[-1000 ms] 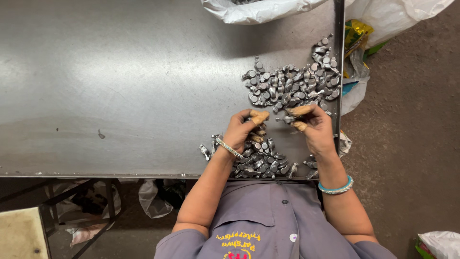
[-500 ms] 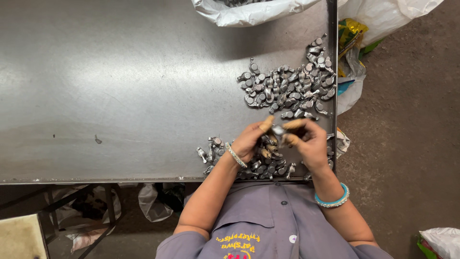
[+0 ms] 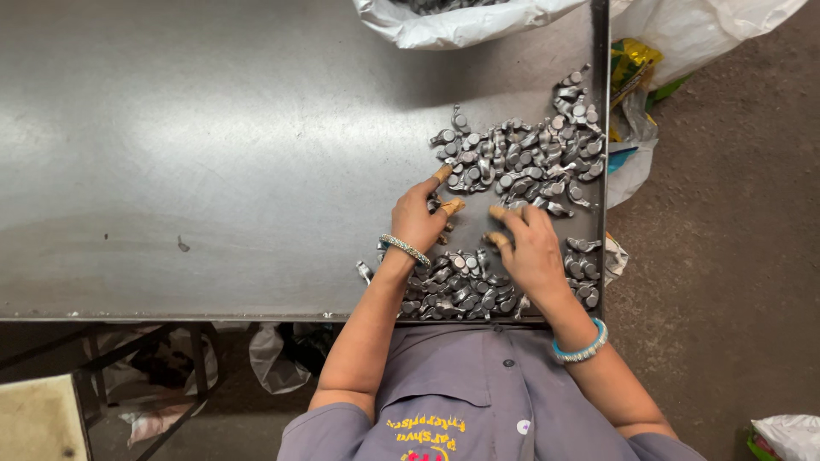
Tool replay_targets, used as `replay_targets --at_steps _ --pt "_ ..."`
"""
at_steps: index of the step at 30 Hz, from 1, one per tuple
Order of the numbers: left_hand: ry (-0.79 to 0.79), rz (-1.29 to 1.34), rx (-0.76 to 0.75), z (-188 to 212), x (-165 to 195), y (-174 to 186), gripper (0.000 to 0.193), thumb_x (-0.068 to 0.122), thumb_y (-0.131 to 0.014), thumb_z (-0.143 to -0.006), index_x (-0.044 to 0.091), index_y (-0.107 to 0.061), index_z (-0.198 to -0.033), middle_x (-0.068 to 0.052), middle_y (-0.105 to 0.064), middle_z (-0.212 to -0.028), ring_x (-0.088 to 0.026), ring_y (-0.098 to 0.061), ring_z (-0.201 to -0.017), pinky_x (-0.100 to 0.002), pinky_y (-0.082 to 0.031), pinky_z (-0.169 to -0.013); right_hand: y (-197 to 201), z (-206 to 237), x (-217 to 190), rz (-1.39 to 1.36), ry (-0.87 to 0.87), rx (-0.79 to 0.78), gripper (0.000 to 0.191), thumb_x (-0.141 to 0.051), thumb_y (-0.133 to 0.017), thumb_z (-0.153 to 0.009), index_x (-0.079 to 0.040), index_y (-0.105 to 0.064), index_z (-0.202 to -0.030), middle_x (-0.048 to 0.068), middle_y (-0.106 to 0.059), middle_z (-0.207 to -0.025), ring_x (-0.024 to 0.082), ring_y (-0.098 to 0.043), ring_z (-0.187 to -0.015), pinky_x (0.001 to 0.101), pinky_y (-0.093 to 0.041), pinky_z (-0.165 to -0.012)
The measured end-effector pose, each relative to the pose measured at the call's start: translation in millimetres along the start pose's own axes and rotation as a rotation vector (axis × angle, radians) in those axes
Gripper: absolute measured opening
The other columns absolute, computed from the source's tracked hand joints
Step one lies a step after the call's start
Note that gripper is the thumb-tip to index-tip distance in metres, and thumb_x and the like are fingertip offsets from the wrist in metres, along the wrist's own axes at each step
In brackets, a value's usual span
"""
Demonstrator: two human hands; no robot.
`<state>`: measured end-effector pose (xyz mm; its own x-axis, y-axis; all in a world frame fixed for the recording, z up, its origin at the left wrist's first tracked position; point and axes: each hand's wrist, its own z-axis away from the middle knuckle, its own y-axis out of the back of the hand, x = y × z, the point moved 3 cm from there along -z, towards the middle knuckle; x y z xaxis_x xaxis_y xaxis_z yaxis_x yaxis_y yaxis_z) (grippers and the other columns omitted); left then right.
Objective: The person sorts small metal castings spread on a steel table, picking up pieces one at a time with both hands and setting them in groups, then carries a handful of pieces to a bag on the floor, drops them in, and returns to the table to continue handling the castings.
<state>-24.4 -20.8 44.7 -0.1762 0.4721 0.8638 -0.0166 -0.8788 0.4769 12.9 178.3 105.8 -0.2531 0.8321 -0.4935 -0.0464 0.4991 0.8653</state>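
Small grey metal parts lie in two heaps on a steel table point(image 3: 213, 145): a far heap point(image 3: 521, 158) by the right edge and a near heap point(image 3: 461, 286) at the front edge. My left hand point(image 3: 420, 218), with tan finger covers and a silver bracelet, rests between the heaps, fingers reaching into the far heap's near edge. My right hand point(image 3: 530, 248), a blue bracelet on its wrist, lies beside it over the near heap, fingertips touching parts. Whether either hand grips a part is hidden.
A white plastic sack point(image 3: 461, 21) lies at the table's far edge. More bags point(image 3: 636, 111) hang off the right side above the brown floor. Bags and a frame sit under the table at the left.
Both hands drew back toward the near heap half a second ago and have now moved forward again to the far heap's near edge.
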Motion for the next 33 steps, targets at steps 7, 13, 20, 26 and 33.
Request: replay_targets --at_steps 7,13,20,26,33 --pt "-0.039 -0.135 0.028 -0.4 -7.4 -13.5 0.043 0.018 -0.078 -0.081 0.005 -0.069 -0.121 -0.016 -0.069 -0.106 -0.039 -0.066 -0.098 -0.049 -0.052 -0.084 22.2 31.2 10.9 -0.108 -0.005 -0.145 0.026 -0.016 -0.083 -0.077 -0.018 -0.078 -0.102 0.007 -0.063 -0.091 0.027 -0.060 -0.090 0.0397 -0.051 -0.081" --pt "-0.028 -0.150 -0.008 6.5 5.9 -15.2 0.047 0.022 -0.078 -0.084 0.011 -0.068 -0.129 -0.015 -0.070 -0.103 -0.037 -0.067 -0.092 -0.048 -0.053 -0.081 22.2 2.8 16.1 0.044 -0.058 0.127 0.036 -0.009 -0.079 -0.080 -0.014 -0.078 -0.115 0.011 -0.062 -0.097 0.030 -0.058 -0.095 0.0425 -0.050 -0.084" --pt "-0.060 -0.078 -0.039 16.9 12.8 -29.7 0.043 0.025 -0.082 -0.080 0.013 -0.074 -0.121 -0.014 -0.075 -0.106 -0.034 -0.071 -0.095 -0.044 -0.055 -0.085 -10.7 -14.9 33.4 0.182 0.135 0.159 0.027 0.001 -0.074 -0.081 -0.014 -0.077 -0.104 0.009 -0.067 -0.105 0.033 -0.056 -0.103 0.0403 -0.052 -0.088" --pt "-0.023 0.052 -0.167 6.2 10.7 -56.6 0.040 0.016 -0.077 -0.080 0.016 -0.076 -0.120 -0.011 -0.078 -0.107 -0.031 -0.073 -0.098 -0.040 -0.056 -0.089 8.4 -8.0 59.2 -0.276 -0.070 0.186 0.025 0.008 -0.069 -0.083 -0.004 -0.074 -0.104 0.010 -0.066 -0.102 0.029 -0.063 -0.099 0.0389 -0.054 -0.089" --pt "-0.068 0.259 -0.135 2.6 8.4 -54.4 0.037 0.019 -0.084 -0.079 0.010 -0.077 -0.115 -0.008 -0.079 -0.106 -0.021 -0.075 -0.092 -0.035 -0.058 -0.082 18.7 -0.4 21.9 -0.167 0.015 0.070 0.046 0.008 -0.075 -0.070 -0.001 -0.071 -0.115 0.018 -0.062 -0.100 0.033 -0.059 -0.096 0.0413 -0.050 -0.086"
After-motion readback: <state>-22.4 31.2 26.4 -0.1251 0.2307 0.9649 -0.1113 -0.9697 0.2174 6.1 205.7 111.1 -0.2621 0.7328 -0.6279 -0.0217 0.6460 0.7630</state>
